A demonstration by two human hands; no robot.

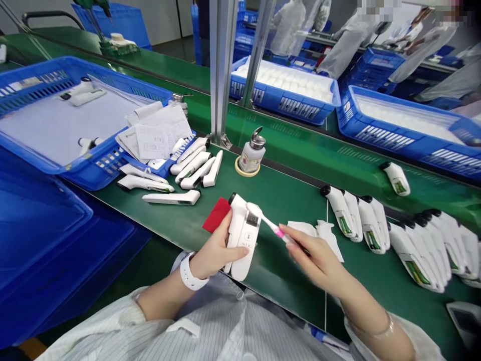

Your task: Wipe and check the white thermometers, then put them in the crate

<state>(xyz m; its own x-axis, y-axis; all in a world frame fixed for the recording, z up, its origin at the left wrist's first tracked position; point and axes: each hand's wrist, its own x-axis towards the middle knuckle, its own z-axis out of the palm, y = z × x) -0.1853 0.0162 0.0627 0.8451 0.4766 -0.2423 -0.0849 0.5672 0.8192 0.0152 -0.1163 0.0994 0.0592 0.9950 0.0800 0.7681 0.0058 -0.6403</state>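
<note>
My left hand [216, 250] is wrapped around a white handheld infrared thermometer [246, 245], whose small display and buttons face up. A second white body seems to lie under it in the same grip. Between the fingers of my right hand [315, 255] is a toothbrush [276, 229] with a pink and white handle. Its head touches the thermometer's top end, beside the display. Partly behind the left hand, a red cloth [218, 214] lies on the green table. White crumpled wipes [326, 235] rest just beyond my right hand.
A pump bottle [251, 156] stands in a yellowish ring. Several white thermometers [193, 168] lie at left by a blue crate [108, 160] with papers [154, 138]. More thermometers with bare battery bays [413, 255] line the right. A metal post [221, 75] rises behind; people work beyond.
</note>
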